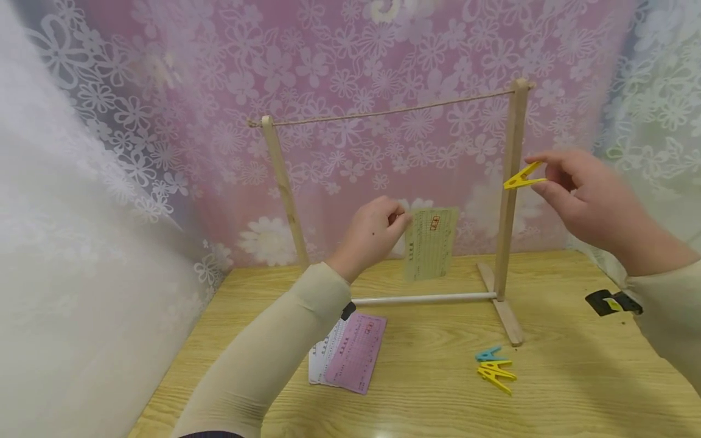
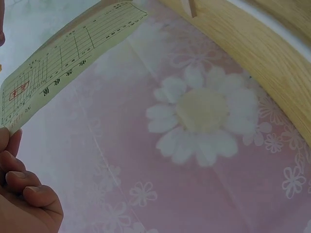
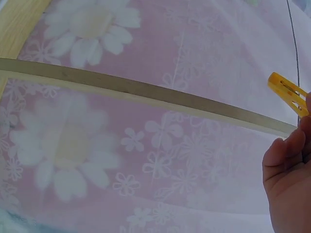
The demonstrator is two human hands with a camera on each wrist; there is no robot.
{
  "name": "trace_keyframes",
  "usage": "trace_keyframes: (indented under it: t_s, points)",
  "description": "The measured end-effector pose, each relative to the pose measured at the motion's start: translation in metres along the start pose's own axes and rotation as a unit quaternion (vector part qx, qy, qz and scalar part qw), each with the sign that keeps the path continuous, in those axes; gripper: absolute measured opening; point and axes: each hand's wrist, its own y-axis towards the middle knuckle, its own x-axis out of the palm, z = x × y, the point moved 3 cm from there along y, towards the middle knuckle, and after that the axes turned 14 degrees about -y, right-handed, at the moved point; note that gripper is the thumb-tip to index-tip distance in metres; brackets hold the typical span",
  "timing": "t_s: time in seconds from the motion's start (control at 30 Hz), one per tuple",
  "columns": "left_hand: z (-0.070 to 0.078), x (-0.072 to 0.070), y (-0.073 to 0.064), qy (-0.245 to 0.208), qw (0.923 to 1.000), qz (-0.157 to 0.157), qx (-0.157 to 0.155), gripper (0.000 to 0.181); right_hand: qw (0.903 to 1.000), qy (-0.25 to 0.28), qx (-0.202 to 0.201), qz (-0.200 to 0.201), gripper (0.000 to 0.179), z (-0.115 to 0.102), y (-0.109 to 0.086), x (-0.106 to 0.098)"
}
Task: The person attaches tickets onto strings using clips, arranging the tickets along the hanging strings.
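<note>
- Currently, left hand (image 1: pixel 372 234): fingers pinch slip (image 1: pixel 431 246) by an upper corner, below rope (image 1: pixel 394 113).
- Right hand (image 1: pixel 588 198): fingers pinch yellow peg (image 1: pixel 515 181).
- Blue peg (image 1: pixel 489 354) lies on desk (image 1: pixel 427 389).

- From my remote seat, I have the left arm (image 1: pixel 263 359) stretched forward, sleeved.
- My left hand (image 1: pixel 372 231) pinches between thumb and forefinger, other fingers (image 2: pixel 41 196) curled.
- My right arm (image 1: pixel 665 307) enters from the right.
- My right hand (image 1: pixel 591 198) sits higher in the head view, also pinching, fingertips apart.
</note>
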Motion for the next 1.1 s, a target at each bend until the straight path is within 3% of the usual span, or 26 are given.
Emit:
trace_keyframes:
  t_s: [0.3, 0.7, 1.1]
  points:
    - [0.011, 0.000, 0.019, 0.003, 1.0000, 0.006, 0.007, 0.020, 0.9997, -0.023, 0.009, 0.004, 0.032, -0.006, 0.019, -0.017]
    - [0.018, -0.002, 0.039, 0.016, 0.9995, 0.024, 0.009, 0.026, 0.9971, -0.067, -0.026, 0.027, 0.031, -0.017, 0.056, -0.042]
    - [0.041, -0.005, 0.070, 0.026, 0.9988, 0.041, 0.005, 0.030, 0.9929, -0.118, -0.015, -0.004, 0.028, -0.024, 0.100, -0.065]
